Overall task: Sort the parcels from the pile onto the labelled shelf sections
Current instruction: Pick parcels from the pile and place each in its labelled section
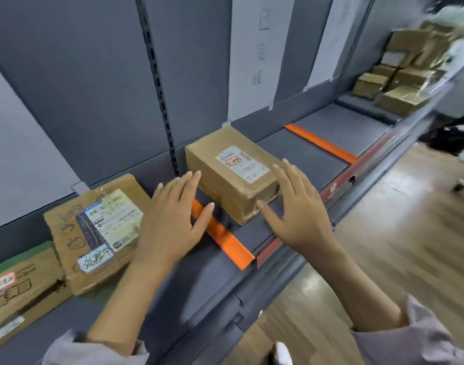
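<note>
A brown cardboard parcel (227, 175) with a white label lies on the grey shelf (304, 156), in the section between two orange dividers. My left hand (173, 217) hovers at its left side with straight fingers, over the near orange divider (225, 239). At the parcel's right front corner my right hand (296, 206) is spread flat, fingers close to the box; whether they touch it I cannot tell. Neither hand holds anything. A handwritten paper sign (254, 56) hangs on the back panel above this section.
Two more labelled parcels (94, 233) (20, 291) lie in the section to the left. A second orange divider (320, 143) marks the right side. A pile of brown boxes (404, 83) sits at the shelf's far right end. Wooden floor (383, 259) lies below.
</note>
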`<state>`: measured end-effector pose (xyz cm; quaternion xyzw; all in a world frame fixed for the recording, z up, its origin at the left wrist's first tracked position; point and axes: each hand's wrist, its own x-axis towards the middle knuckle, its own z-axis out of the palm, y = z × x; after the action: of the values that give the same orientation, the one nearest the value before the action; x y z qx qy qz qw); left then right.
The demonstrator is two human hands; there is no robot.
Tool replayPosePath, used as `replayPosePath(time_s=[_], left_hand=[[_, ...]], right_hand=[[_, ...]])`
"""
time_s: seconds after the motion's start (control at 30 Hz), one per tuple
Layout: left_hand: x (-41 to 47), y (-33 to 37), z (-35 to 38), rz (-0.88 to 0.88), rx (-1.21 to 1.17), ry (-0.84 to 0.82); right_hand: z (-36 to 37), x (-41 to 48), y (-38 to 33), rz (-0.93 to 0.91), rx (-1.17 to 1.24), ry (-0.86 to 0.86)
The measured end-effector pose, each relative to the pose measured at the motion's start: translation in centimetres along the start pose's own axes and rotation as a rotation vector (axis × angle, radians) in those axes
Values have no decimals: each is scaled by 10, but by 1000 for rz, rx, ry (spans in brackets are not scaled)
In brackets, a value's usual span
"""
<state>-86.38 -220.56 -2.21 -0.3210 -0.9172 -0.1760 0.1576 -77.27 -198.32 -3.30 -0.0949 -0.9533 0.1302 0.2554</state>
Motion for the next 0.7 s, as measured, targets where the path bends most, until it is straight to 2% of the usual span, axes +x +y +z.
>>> replayPosePath(time_s=[0.37, 0.7], left_hand=[[40, 96, 48, 118, 4, -14], [116, 257, 113, 84, -16, -8]], right_hand=[[-44, -13, 115, 80, -32, 23], [-105, 6, 282, 67, -115, -12]])
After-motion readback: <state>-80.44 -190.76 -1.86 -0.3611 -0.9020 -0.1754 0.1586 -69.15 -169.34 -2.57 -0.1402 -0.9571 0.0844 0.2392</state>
